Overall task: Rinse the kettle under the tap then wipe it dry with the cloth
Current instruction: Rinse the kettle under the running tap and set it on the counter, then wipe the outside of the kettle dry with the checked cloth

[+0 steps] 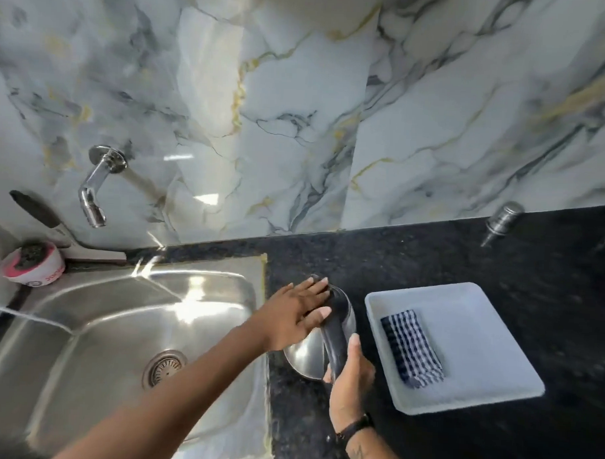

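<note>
The right hand (pixel 349 375) is clenching the black handle of the steel kettle (pixel 310 356), which is standing on the black worktop (pixel 430 254) just right of the sink (pixel 85 324). The left hand (pixel 300 311) is lying flat and released on the kettle's lid, fingers spread. At three o'clock from the kettle, a white tray (pixel 479 338) is holding the folded checked cloth (pixel 412 348), nothing lying between them. At ten o'clock, beyond the sink basin, the tap (pixel 95 187) is jutting from the marble wall, with a pink-and-white tub (pixel 36 264) sitting at the sink's far left corner. A metal fitting (pixel 502 221) is standing at the worktop's far right.
</note>
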{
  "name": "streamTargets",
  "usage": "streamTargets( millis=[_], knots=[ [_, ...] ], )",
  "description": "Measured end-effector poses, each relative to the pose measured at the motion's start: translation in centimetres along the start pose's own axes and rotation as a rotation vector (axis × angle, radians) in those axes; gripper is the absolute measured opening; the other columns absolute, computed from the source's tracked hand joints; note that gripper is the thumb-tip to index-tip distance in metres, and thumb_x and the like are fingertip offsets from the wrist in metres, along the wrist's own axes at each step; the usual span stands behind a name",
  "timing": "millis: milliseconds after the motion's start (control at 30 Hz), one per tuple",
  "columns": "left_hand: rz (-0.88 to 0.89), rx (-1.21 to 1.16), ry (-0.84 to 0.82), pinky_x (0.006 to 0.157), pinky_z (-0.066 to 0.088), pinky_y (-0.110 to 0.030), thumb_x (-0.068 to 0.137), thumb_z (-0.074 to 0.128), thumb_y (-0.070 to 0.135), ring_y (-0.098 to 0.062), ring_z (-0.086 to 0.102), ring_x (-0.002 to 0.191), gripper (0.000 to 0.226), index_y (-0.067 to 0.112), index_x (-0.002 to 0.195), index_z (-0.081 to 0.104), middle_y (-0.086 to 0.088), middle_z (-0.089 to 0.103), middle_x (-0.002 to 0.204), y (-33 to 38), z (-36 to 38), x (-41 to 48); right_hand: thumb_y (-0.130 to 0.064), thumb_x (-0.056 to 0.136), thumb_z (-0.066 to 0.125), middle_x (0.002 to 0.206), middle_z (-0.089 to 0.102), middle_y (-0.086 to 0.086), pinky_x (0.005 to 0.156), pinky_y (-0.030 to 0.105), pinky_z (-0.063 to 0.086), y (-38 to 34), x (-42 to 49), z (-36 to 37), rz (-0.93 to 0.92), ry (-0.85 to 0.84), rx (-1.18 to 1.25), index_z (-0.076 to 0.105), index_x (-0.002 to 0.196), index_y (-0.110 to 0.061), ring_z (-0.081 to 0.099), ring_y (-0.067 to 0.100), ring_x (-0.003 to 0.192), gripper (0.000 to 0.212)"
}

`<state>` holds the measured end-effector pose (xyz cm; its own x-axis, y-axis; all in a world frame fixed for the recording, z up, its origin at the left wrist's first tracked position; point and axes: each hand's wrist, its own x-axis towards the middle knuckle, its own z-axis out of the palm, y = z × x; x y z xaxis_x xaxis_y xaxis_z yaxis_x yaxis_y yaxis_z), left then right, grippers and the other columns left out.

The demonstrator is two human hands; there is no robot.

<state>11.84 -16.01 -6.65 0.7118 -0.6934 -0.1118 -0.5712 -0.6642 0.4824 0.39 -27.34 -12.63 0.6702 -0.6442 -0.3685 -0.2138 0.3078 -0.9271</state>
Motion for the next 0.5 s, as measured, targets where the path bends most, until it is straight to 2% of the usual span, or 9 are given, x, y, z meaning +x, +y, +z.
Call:
streamTargets(
  millis=[67, 167, 233, 267, 300, 333, 400, 467, 500],
  knots=[
    [-0.019, 0.056, 0.008, 0.122, 0.012, -0.050, 0.097, 0.035, 0.061, -0.010, 0.004, 0.152, 0.067, 0.023, 0.152, 0.035, 0.010, 0.014, 0.164, 1.2, 1.0, 0.1, -0.052, 0.094, 0.048, 0.086, 0.075, 0.004, 0.067, 0.036, 0.055, 0.8, -0.2, -1.0, -0.003, -0.091, -0.037, 0.072, 0.080, -0.019, 0.070, 0.028, 0.083, 0.043],
    [-0.040, 0.135, 0.016, 0.122, 0.007, -0.051, 0.085, 0.046, 0.074, -0.014, 0.000, 0.153, 0.086, 0.023, 0.153, 0.033, 0.007, 0.007, 0.164, 2.3, 1.6, -0.8, -0.062, 0.087, 0.036, 0.102, 0.075, 0.003, 0.087, 0.047, 0.054, 1.5, -1.5, -2.7, -0.090, -0.389, -0.196, 0.070, 0.102, -0.021, 0.069, 0.023, 0.098, 0.055],
    [-0.139, 0.194, 0.022, 0.124, 0.002, -0.048, 0.078, 0.049, 0.080, -0.015, -0.005, 0.152, 0.097, 0.024, 0.154, 0.029, 0.006, -0.001, 0.165, 3.3, 1.7, -1.4, -0.062, 0.087, 0.036, 0.116, 0.071, -0.005, 0.098, 0.037, 0.050, 1.7, -1.7, -4.2, -0.060, -0.601, -0.197, 0.063, 0.120, -0.027, 0.064, 0.010, 0.111, 0.056],
    [-0.206, 0.204, 0.032, 0.124, 0.001, -0.045, 0.076, 0.051, 0.081, -0.015, -0.005, 0.153, 0.100, 0.024, 0.154, 0.028, 0.004, -0.004, 0.165, 3.9, 2.0, -1.7, -0.060, 0.089, 0.037, 0.120, 0.068, -0.008, 0.100, 0.032, 0.048, 1.7, -1.4, -5.0, -0.069, -0.697, -0.215, 0.060, 0.122, -0.029, 0.061, 0.005, 0.114, 0.051],
    [-0.270, 0.197, 0.046, 0.123, 0.003, -0.043, 0.075, 0.055, 0.079, -0.016, -0.002, 0.153, 0.100, 0.024, 0.154, 0.028, 0.003, -0.004, 0.166, 4.5, 2.3, -1.9, -0.058, 0.091, 0.037, 0.117, 0.067, -0.008, 0.100, 0.033, 0.048, 1.6, -1.0, -5.8, -0.120, -0.749, -0.279, 0.061, 0.118, -0.028, 0.060, 0.005, 0.112, 0.047],
    [-0.316, 0.175, 0.063, 0.122, 0.008, -0.041, 0.075, 0.059, 0.076, -0.017, 0.004, 0.153, 0.100, 0.022, 0.154, 0.030, 0.002, -0.001, 0.166, 5.1, 2.5, -2.0, -0.055, 0.092, 0.037, 0.111, 0.067, -0.006, 0.096, 0.037, 0.049, 1.5, -0.3, -6.8, -0.212, -0.744, -0.350, 0.063, 0.112, -0.025, 0.060, 0.007, 0.108, 0.044],
    [-0.348, 0.151, 0.064, 0.121, 0.014, -0.037, 0.076, 0.065, 0.068, -0.018, 0.014, 0.152, 0.098, 0.018, 0.153, 0.032, 0.000, 0.004, 0.166, 5.7, 2.5, -1.8, -0.046, 0.095, 0.043, 0.102, 0.068, -0.003, 0.086, 0.039, 0.053, 0.6, 1.9, -8.8, -0.426, -0.570, -0.386, 0.069, 0.103, -0.019, 0.063, 0.009, 0.100, 0.038],
    [-0.322, 0.215, -0.023, 0.121, 0.007, -0.034, 0.079, 0.066, 0.062, -0.018, 0.011, 0.153, 0.095, 0.016, 0.154, 0.028, -0.003, 0.000, 0.166, 5.6, 1.9, -1.3, -0.035, 0.093, 0.052, 0.098, 0.070, 0.000, 0.080, 0.040, 0.055, -0.3, 5.0, -10.7, -0.657, -0.340, -0.435, 0.073, 0.099, -0.013, 0.064, 0.015, 0.095, 0.031],
    [-0.299, 0.253, -0.083, 0.121, 0.003, -0.033, 0.081, 0.065, 0.058, -0.018, 0.008, 0.153, 0.094, 0.017, 0.156, 0.024, -0.005, -0.003, 0.166, 5.3, 1.5, -1.1, -0.032, 0.091, 0.055, 0.102, 0.072, 0.004, 0.082, 0.043, 0.055, -0.7, 6.9, -11.5, -0.755, -0.229, -0.538, 0.074, 0.102, -0.011, 0.065, 0.020, 0.098, 0.031]
  ],
)
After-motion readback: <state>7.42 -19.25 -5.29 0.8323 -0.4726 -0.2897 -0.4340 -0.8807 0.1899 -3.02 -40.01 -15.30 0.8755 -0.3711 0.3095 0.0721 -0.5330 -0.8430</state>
